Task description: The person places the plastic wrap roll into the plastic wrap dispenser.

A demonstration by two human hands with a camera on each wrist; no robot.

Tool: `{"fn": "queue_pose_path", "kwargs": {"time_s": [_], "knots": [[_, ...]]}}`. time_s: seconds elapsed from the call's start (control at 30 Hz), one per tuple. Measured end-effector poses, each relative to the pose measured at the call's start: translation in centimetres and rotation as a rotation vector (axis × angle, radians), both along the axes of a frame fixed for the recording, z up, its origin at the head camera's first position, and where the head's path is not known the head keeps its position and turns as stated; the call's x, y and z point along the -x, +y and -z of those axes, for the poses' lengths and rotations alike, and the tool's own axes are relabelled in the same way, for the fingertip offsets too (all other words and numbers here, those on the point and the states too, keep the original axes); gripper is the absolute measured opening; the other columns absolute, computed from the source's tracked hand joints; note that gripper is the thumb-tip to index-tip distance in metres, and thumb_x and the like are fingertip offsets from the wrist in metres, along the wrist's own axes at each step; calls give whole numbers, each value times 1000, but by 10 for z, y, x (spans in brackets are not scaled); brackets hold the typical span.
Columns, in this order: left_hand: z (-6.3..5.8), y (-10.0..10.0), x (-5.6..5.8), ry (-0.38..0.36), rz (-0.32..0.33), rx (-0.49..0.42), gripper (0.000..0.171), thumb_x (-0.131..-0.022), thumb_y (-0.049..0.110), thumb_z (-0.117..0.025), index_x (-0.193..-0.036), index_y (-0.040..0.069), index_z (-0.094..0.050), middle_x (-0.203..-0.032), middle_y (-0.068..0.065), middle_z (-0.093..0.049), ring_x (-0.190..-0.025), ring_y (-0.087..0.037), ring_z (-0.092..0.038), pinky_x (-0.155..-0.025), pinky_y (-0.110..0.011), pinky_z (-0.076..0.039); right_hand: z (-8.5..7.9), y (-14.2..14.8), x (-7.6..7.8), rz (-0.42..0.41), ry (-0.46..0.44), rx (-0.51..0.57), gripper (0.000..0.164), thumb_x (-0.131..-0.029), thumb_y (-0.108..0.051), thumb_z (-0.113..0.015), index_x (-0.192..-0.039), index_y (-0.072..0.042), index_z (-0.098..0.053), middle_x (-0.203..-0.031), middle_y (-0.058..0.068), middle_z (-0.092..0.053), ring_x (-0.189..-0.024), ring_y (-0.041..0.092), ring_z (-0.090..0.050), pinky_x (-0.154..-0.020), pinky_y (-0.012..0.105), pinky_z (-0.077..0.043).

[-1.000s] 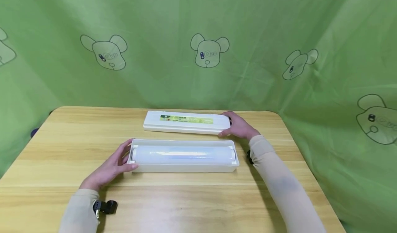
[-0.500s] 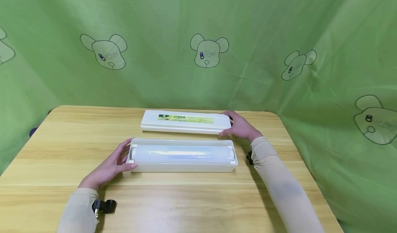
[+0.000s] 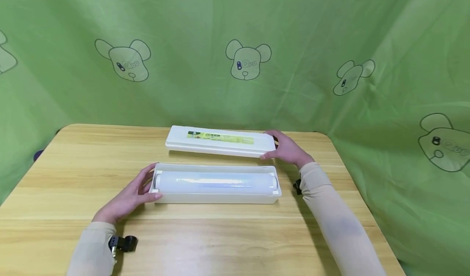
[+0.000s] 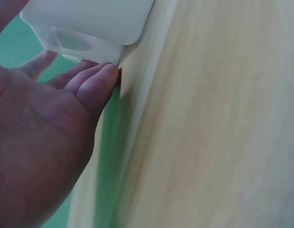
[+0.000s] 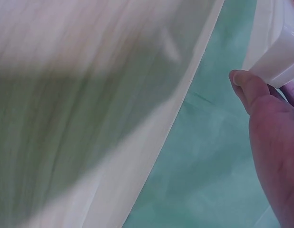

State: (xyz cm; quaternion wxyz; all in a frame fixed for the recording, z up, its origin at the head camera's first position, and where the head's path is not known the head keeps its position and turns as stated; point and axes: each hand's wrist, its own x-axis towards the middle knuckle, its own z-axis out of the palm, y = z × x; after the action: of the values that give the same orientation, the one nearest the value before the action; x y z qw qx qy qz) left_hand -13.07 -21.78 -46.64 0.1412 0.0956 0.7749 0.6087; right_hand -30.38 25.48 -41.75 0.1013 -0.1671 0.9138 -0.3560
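A long white box lies on the wooden table, holding a roll of cling film in clear wrap. My left hand grips the box's left end, thumb on the near side and fingers round the far side; the left wrist view shows its fingers against the box end. Behind the box is its white lid, with a yellow-green label on top. My right hand grips the lid's right end between thumb and fingers. The lid's left end is tilted up off the table.
The wooden table reaches back to a green curtain printed with bear heads, which also hangs along the right side. A black wrist camera mount sits at my left cuff.
The lid has shifted slightly left, and its left end has risen, with my right hand still gripping its right end. My left hand and the box have hardly moved.
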Motion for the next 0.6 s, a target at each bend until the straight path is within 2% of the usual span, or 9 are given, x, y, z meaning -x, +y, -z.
{"fn": "queue_pose_path", "kwargs": {"time_s": [0.6], "knots": [[-1,0,0,12,1,-6,95,-90,21,-72,-158,12,-7,-160,-24,-12,-143,-43,-19,-113,-45,-21,-3,5,-8,12,6,25,94,-70,-26,-90,-145,-3,-40,-149,17,-37,-137,36,-32,-115,55,-24]]}}
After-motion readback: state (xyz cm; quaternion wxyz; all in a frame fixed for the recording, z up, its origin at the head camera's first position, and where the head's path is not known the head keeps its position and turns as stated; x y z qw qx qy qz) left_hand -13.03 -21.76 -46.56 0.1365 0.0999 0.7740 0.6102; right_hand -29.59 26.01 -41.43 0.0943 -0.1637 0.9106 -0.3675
